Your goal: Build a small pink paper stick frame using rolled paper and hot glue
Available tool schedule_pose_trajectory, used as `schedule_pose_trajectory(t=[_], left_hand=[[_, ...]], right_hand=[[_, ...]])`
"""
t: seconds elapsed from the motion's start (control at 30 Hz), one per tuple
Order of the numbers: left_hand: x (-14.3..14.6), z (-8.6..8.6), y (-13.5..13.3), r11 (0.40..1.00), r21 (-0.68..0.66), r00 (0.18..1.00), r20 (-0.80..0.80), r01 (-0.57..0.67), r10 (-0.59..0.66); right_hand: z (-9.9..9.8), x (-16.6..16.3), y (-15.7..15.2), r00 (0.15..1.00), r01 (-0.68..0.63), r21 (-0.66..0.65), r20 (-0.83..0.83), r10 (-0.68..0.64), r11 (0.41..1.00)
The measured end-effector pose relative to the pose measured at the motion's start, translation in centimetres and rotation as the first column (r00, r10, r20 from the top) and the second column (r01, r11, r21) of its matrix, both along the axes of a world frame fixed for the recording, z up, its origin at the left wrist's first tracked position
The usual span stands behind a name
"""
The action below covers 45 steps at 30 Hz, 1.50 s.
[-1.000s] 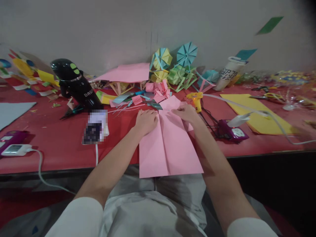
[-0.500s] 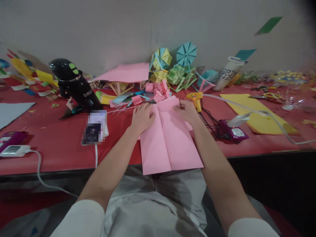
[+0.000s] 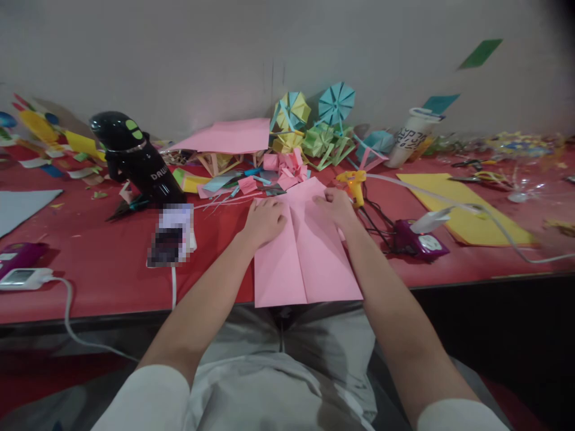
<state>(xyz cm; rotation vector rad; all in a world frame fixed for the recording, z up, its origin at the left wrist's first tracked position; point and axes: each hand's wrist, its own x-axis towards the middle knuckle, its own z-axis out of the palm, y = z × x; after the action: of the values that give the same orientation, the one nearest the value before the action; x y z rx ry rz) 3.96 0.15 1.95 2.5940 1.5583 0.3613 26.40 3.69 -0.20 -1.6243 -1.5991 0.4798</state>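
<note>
A pink sheet of paper (image 3: pixel 330 269) with a lengthwise crease down its middle lies in front of me, its near end reaching past the table edge. My left hand (image 3: pixel 266 220) rests on the sheet's upper left part, palm down, fingers laid out and thumb apart. At the upper right edge, my right hand (image 3: pixel 336 206) has its bent fingers and thumb closed on the paper. Beyond the sheet's far end sits a bundle of folded pink paper pieces (image 3: pixel 291 167). Close to my right hand lies a yellow glue gun (image 3: pixel 354 182).
A black bottle (image 3: pixel 155 170) and a phone (image 3: pixel 173 233) are on the left. Paper umbrellas (image 3: pixel 336 103) lean along the wall. To the right are a purple power strip (image 3: pixel 424 239), a stack of yellow paper (image 3: pixel 476 209), scissors (image 3: pixel 485 177) and a paper cup (image 3: pixel 411 140).
The pink sheet's near end has shifted slightly away from me, and its right corner has come in a little. Both hands stay on the paper, now slightly lower in view.
</note>
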Motion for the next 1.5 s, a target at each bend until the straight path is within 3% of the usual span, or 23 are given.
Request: schedule_pose_trajectory(t=[0.17, 0.5, 0.73, 1.13, 1.37, 1.5], left_hand=[[0.3, 0.0, 0.1, 0.999, 0.016, 0.998, -0.052, -0.033, 0.033], [0.6, 0.1, -0.1, 0.999, 0.024, 0.996, -0.086, -0.023, 0.025], [0.8, 0.3, -0.3, 0.999, 0.007, 0.995, -0.096, -0.032, 0.032], [0.7, 0.3, -0.4, 1.0, 0.015, 0.994, -0.106, -0.028, 0.029], [0.5, 0.1, -0.3, 0.999, 0.028, 0.995, -0.097, -0.036, 0.038], [0.6, 0.1, -0.3, 0.999, 0.036, 0.993, -0.109, -0.028, 0.032]], right_hand=[[0.3, -0.1, -0.2, 0.999, 0.011, 0.024, 0.044, -0.013, 1.0], [1.6, -0.4, -1.1, 0.992, 0.086, -0.11, 0.104, -0.075, 0.99], [1.6, -0.5, -1.2, 0.986, 0.091, -0.113, 0.15, -0.073, 0.989], [1.7, -0.3, -1.3, 0.977, 0.04, -0.136, 0.214, -0.01, 0.99], [1.8, -0.2, -1.4, 0.989, 0.054, -0.127, 0.145, -0.035, 0.99], [1.8, -0.1, -1.4, 0.986, 0.004, -0.132, 0.165, 0.018, 0.991]])
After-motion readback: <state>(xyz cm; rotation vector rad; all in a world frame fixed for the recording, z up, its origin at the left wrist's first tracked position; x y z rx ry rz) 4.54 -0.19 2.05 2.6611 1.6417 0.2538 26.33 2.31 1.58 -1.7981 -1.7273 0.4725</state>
